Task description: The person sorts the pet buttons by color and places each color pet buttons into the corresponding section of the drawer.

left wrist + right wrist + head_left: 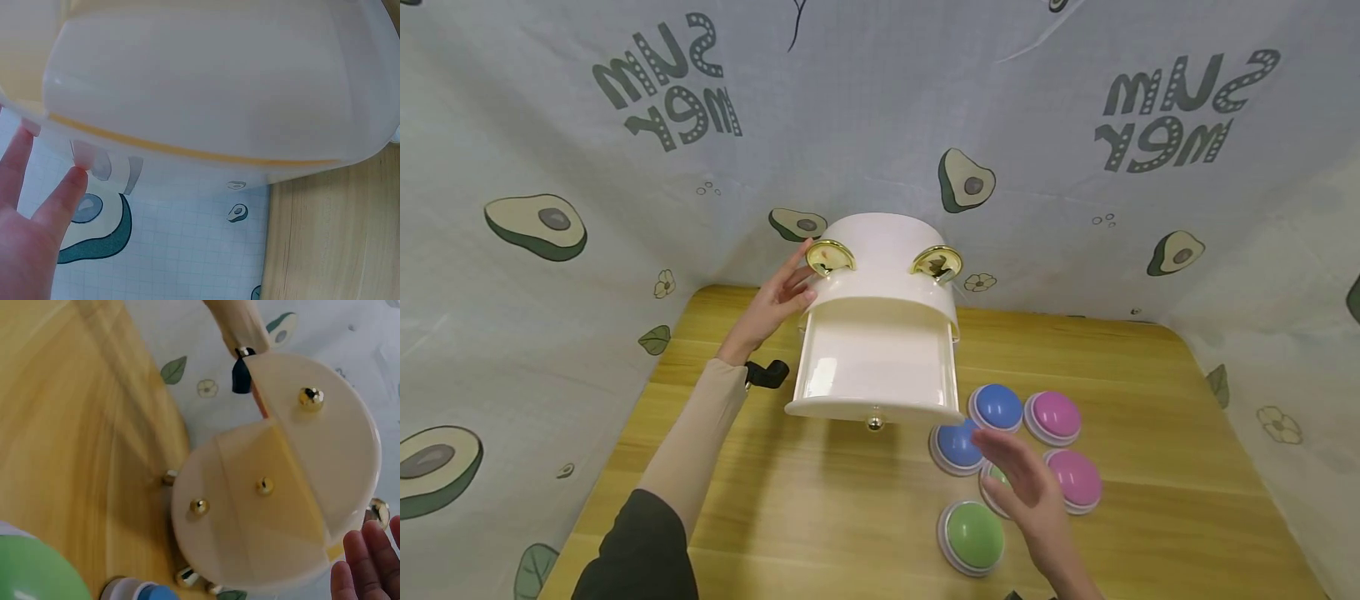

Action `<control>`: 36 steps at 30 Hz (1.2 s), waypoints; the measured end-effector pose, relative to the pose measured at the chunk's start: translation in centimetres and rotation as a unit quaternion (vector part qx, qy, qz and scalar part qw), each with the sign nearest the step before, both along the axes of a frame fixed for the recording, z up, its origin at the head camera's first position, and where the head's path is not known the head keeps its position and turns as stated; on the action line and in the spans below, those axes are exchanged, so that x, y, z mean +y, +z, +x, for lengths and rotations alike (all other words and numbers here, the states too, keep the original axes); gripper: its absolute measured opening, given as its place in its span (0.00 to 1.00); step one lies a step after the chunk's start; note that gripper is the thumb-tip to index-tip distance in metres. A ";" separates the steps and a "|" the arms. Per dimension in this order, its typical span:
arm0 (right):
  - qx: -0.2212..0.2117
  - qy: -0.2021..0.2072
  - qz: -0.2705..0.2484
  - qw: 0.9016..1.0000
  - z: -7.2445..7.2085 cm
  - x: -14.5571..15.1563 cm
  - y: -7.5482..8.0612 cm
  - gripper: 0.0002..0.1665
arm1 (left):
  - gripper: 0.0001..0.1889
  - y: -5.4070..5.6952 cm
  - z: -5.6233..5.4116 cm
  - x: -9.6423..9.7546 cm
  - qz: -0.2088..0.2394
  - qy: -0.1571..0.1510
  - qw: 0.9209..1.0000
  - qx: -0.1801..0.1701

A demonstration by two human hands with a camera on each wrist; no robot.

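Observation:
A white rounded drawer box [880, 279] with two gold ear-shaped pieces stands at the far middle of the table. Its upper drawer [876, 350] is pulled out and bare inside, a gold knob [875, 422] on its front. My left hand [772, 307] rests against the box's left side, by the left gold ear [831, 257]; in the left wrist view its straight fingertips [80, 169] touch the white wall. Fingers extended, my right hand [1026, 492] hovers over the push buttons and holds nothing. Beneath it a green button [997, 478] is partly hidden.
Around my right hand lie two blue buttons [1000, 406], two pink buttons [1057, 415] and another green button [974, 536], all with white bases. A cloth [865, 108] printed with avocados hangs behind the wooden table [820, 533]. Lower front knobs [199, 506] show in the right wrist view.

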State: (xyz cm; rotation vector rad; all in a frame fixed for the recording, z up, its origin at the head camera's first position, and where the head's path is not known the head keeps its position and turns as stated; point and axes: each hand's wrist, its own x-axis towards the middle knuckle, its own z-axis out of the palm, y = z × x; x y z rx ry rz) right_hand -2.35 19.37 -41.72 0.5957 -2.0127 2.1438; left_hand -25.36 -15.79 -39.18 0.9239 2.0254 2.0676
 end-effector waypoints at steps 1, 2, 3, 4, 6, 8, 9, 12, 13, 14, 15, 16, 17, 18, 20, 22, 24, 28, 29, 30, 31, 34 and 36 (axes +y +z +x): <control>-0.014 -0.004 0.011 1.000 0.2 0.3 -0.3 0.29 | 0.39 0.0 0.0 0.0 0.000 0.000 1.000 -0.001; -0.025 -0.006 0.023 0.999 0.5 0.5 -0.5 0.30 | 0.39 0.0 0.0 0.0 0.001 -0.001 1.000 -0.002; -0.035 -0.009 0.035 0.999 0.7 0.7 -0.8 0.31 | 0.39 0.0 0.0 0.0 0.003 -0.001 1.000 -0.004; -0.038 -0.010 0.049 0.998 0.9 1.0 -1.1 0.32 | 0.39 0.0 0.0 0.1 0.006 -0.001 1.000 -0.006; -0.047 -0.016 0.068 0.996 1.3 1.3 -1.7 0.34 | 0.39 0.0 0.1 0.1 0.010 -0.002 1.000 -0.008; -0.052 -0.020 0.083 0.995 1.7 1.6 -2.4 0.36 | 0.39 0.1 0.0 0.1 0.011 -0.003 1.000 -0.008; -0.051 -0.022 0.087 0.995 1.8 1.7 -2.8 0.36 | 0.39 0.1 0.1 0.1 0.010 -0.003 1.000 -0.007; -0.044 -0.020 0.093 0.994 2.3 2.1 -4.1 0.38 | 0.39 0.1 0.0 0.1 0.011 -0.004 1.000 -0.007; -0.043 -0.018 0.096 0.994 2.4 2.3 -4.5 0.39 | 0.39 0.1 0.1 0.1 0.010 -0.004 1.000 -0.007; -0.042 -0.016 0.095 0.994 2.6 2.4 -4.9 0.39 | 0.39 0.1 0.1 0.2 0.009 -0.003 1.000 -0.007; -0.037 -0.014 0.095 0.995 2.7 2.5 -5.3 0.39 | 0.39 0.1 0.1 0.2 0.009 -0.004 1.000 -0.007; -0.037 -0.011 0.094 0.995 2.9 2.6 -5.7 0.40 | 0.39 0.1 0.1 0.2 0.009 -0.004 1.000 -0.007; -0.040 -0.011 0.093 0.995 3.0 2.7 -6.1 0.40 | 0.39 0.1 0.1 0.2 0.009 -0.005 1.000 -0.007; -0.039 -0.009 0.092 0.995 3.1 2.8 -6.5 0.40 | 0.39 0.1 0.1 0.2 0.008 -0.005 1.000 -0.007; -0.034 -0.007 0.088 0.996 3.3 2.9 -7.2 0.40 | 0.39 0.0 0.0 0.2 0.007 -0.002 1.000 -0.005; -0.021 -0.005 0.083 0.996 3.4 3.0 -8.0 0.41 | 0.39 0.1 0.1 0.1 0.006 -0.001 1.000 -0.004; -0.007 -0.007 0.084 0.996 3.5 3.0 -8.7 0.43 | 0.39 0.0 0.0 0.1 0.006 0.001 1.000 -0.004; 0.001 -0.018 0.098 0.995 3.9 3.2 -10.1 0.44 | 0.39 0.0 0.0 0.1 0.008 -0.002 1.000 -0.004; 0.000 -0.022 0.105 0.994 4.0 3.2 -10.4 0.45 | 0.39 -0.1 0.0 0.1 0.009 -0.002 1.000 -0.003; -0.002 -0.026 0.115 0.993 4.1 3.1 -10.8 0.45 | 0.39 -0.1 0.0 0.1 0.010 -0.002 1.000 -0.002; -0.008 -0.033 0.127 0.991 4.3 3.1 -11.0 0.46 | 0.39 -0.1 0.0 0.1 0.011 -0.002 1.000 -0.002; -0.024 -0.058 0.165 0.984 4.6 2.9 -11.5 0.48 | 0.39 -0.1 0.1 0.1 0.010 -0.002 1.000 -0.001; -0.035 -0.071 0.187 0.979 4.7 2.8 -11.6 0.50 | 0.39 -0.1 0.1 0.1 0.009 0.000 1.000 -0.003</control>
